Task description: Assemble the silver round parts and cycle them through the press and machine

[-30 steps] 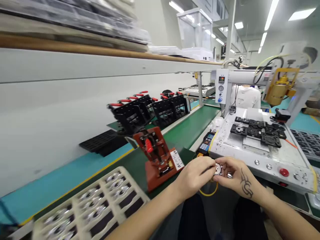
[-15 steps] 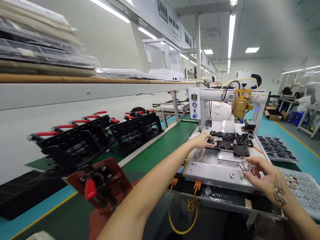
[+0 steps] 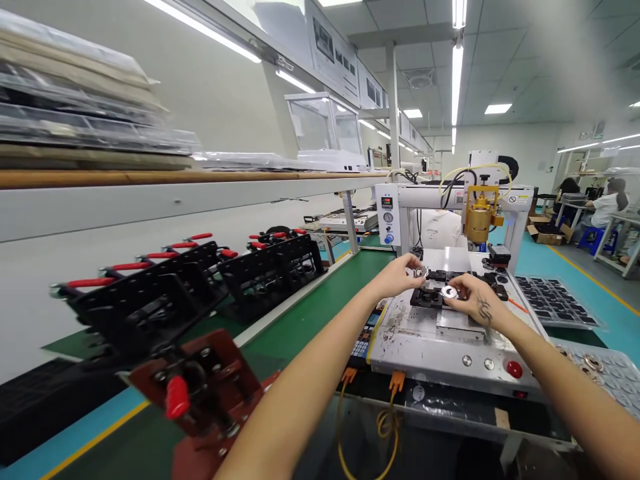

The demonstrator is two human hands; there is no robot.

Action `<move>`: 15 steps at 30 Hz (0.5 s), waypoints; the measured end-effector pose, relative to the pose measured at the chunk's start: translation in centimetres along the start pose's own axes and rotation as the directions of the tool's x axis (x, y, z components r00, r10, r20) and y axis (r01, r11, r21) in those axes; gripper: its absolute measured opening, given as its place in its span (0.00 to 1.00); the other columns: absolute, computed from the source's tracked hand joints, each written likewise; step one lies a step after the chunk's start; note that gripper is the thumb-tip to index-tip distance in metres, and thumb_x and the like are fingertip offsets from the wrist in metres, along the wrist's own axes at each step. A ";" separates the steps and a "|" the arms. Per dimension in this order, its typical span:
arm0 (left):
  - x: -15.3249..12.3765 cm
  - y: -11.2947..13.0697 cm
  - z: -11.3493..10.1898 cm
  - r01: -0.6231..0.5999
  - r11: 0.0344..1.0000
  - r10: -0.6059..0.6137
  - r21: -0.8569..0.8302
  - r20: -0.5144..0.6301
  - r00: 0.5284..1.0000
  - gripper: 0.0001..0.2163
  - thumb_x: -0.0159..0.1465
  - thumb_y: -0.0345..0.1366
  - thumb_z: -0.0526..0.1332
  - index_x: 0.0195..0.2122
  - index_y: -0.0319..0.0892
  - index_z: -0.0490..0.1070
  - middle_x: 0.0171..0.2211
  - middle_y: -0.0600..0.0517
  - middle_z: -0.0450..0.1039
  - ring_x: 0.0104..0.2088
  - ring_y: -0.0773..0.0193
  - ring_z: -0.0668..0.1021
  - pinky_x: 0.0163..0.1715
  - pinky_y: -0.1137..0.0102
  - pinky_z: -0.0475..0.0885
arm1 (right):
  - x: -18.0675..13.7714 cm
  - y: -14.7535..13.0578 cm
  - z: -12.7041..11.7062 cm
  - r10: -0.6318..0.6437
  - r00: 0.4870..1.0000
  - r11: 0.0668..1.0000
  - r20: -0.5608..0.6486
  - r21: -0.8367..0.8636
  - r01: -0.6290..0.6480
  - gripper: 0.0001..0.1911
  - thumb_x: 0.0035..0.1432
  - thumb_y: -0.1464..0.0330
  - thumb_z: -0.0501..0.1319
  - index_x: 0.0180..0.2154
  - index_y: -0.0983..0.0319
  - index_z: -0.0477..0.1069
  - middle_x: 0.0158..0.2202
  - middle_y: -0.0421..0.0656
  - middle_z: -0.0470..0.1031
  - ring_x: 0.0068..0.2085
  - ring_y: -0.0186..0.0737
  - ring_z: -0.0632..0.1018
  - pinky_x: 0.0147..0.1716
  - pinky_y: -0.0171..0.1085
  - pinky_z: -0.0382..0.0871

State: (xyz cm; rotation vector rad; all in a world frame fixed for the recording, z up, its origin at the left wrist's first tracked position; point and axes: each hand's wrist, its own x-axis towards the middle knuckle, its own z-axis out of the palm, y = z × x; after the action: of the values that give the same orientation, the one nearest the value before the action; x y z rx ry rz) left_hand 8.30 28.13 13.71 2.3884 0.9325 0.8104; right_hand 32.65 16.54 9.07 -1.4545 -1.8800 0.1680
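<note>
Between the thumb and fingers of my left hand [image 3: 400,276] is a silver ring-like watch case [image 3: 421,272], raised just above the black fixture blocks [image 3: 423,298] on the machine's metal bed. My right hand [image 3: 470,301] pinches a second round silver watch case [image 3: 449,292] over the same blocks, a short way to the right. That hand covers part of the fixture, so whether its case touches the block I cannot tell. Above and behind both hands hangs the brass-coloured head [image 3: 479,223] of the bench machine.
Right of the machine lie a tray of dark parts [image 3: 555,300] and a pale tray with round pockets [image 3: 615,373] holding some metal cases. A red button [image 3: 514,369] sits on the bed's front. Red-handled clamp fixtures [image 3: 270,273] stand to the left. Other people sit far right.
My right hand has moved left and away from me, bringing its watch case over the fixture blocks. My left hand has lifted a watch case slightly off its block.
</note>
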 end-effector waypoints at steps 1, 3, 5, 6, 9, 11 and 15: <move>-0.9 0.4 -0.4 -0.015 0.999 0.014 -0.030 -0.027 1.000 0.18 0.60 0.44 0.67 0.50 0.43 0.72 0.51 0.45 0.79 0.50 0.54 0.80 0.49 0.63 0.76 | 1.7 0.2 0.8 -0.012 0.999 1.000 0.037 -0.008 0.012 0.15 0.60 0.61 0.71 0.46 0.62 0.80 0.40 0.44 0.78 0.41 0.44 0.78 0.43 0.40 0.73; -2.9 1.1 -1.2 -0.039 0.994 0.031 -0.106 -0.076 0.997 0.18 0.62 0.44 0.68 0.50 0.43 0.71 0.48 0.46 0.79 0.45 0.58 0.81 0.45 0.64 0.77 | 4.6 0.6 2.4 -0.015 0.993 0.999 0.120 -0.037 0.019 0.15 0.57 0.63 0.75 0.44 0.64 0.81 0.43 0.45 0.79 0.43 0.45 0.79 0.45 0.40 0.73; -5.0 1.8 -1.8 -0.050 0.982 0.028 -0.184 -0.119 0.993 0.17 0.61 0.43 0.69 0.49 0.43 0.71 0.45 0.47 0.80 0.39 0.60 0.79 0.42 0.64 0.77 | 6.7 1.0 3.7 0.004 0.979 0.997 0.202 -0.078 0.012 0.15 0.57 0.63 0.76 0.42 0.65 0.82 0.42 0.45 0.80 0.43 0.46 0.80 0.45 0.41 0.74; -6.2 2.0 -2.0 -0.050 0.975 0.021 -0.215 -0.137 0.990 0.17 0.61 0.42 0.70 0.48 0.43 0.71 0.44 0.48 0.79 0.37 0.61 0.79 0.41 0.64 0.76 | 7.4 1.2 4.1 0.017 0.970 0.995 0.243 -0.099 0.008 0.15 0.59 0.62 0.76 0.42 0.65 0.81 0.42 0.45 0.80 0.42 0.45 0.80 0.45 0.42 0.75; -9.6 2.1 -2.7 -0.030 0.969 -0.010 -0.247 -0.158 0.987 0.16 0.62 0.40 0.70 0.49 0.44 0.72 0.45 0.48 0.79 0.37 0.62 0.78 0.41 0.64 0.77 | 8.2 1.5 4.7 0.039 0.938 0.990 0.345 -0.142 0.012 0.15 0.66 0.58 0.72 0.42 0.64 0.79 0.41 0.42 0.81 0.40 0.42 0.81 0.43 0.44 0.78; -11.8 1.8 -3.1 -0.004 0.969 -0.037 -0.249 -0.161 0.986 0.16 0.62 0.40 0.70 0.50 0.44 0.72 0.45 0.49 0.78 0.38 0.62 0.78 0.42 0.64 0.77 | 8.0 1.5 4.6 0.031 0.927 0.988 0.373 -0.150 0.027 0.15 0.67 0.57 0.71 0.43 0.64 0.80 0.40 0.42 0.81 0.39 0.41 0.81 0.43 0.43 0.78; -15.1 1.5 -3.4 0.012 0.964 -0.068 -0.264 -0.202 0.977 0.15 0.63 0.40 0.70 0.50 0.44 0.73 0.42 0.50 0.77 0.39 0.62 0.78 0.43 0.63 0.77 | 7.5 1.4 4.5 -0.014 0.942 0.987 0.336 -0.144 0.066 0.15 0.66 0.58 0.70 0.40 0.64 0.86 0.35 0.45 0.83 0.37 0.44 0.81 0.39 0.39 0.73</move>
State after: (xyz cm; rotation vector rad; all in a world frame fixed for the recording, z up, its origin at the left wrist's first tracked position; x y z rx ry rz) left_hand -2.37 16.94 11.66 2.0798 0.8879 1.1133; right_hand 30.31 25.13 8.63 -1.5656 -2.2373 0.2701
